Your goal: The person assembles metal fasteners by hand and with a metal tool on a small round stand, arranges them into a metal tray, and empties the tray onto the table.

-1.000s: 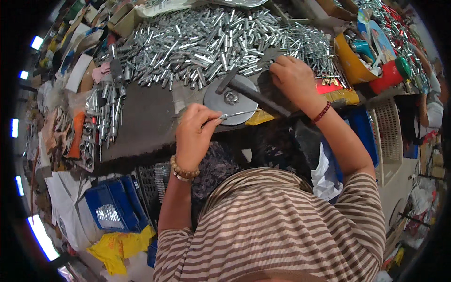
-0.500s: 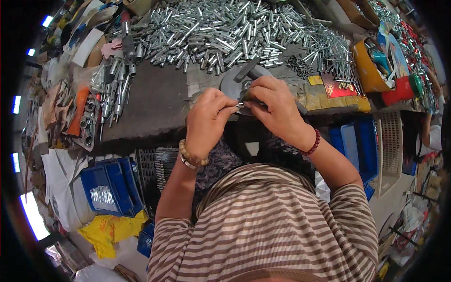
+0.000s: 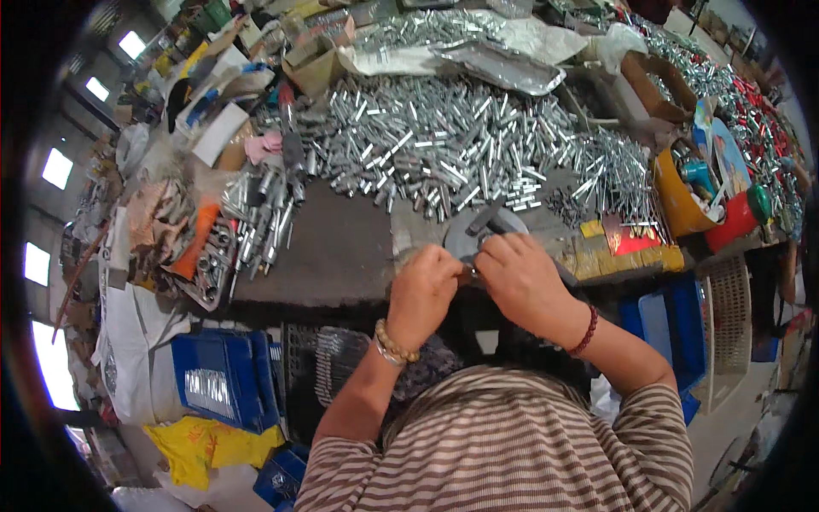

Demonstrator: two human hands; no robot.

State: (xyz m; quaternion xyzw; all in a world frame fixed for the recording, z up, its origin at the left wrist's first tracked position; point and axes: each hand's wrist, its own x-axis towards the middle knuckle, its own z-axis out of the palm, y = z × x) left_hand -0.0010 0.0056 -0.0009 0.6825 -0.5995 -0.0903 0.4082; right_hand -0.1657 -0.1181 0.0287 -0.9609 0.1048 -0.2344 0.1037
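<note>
We record, well left of the left hand (image 3: 424, 286), one orange item (image 3: 198, 235) beside metal sockets (image 3: 206, 267). Left hand: fingertips pinched together on a small metal piece (image 3: 473, 270), mostly hidden from us, at that hand's right. Just beyond the fingertips: one grey disc (image 3: 461, 242), a hammer (image 3: 485, 219) over it. Right hand (image 3: 529, 283): fingertips likewise pinched on the piece. Right of that hand: one red card (image 3: 627, 242), then one yellow container (image 3: 676, 200).

Dim light, glaring windows (image 3: 57, 168) at left, glints on metal tubes (image 3: 409, 141), shadow under bench (image 3: 337, 247), fisheye-curved edges
</note>
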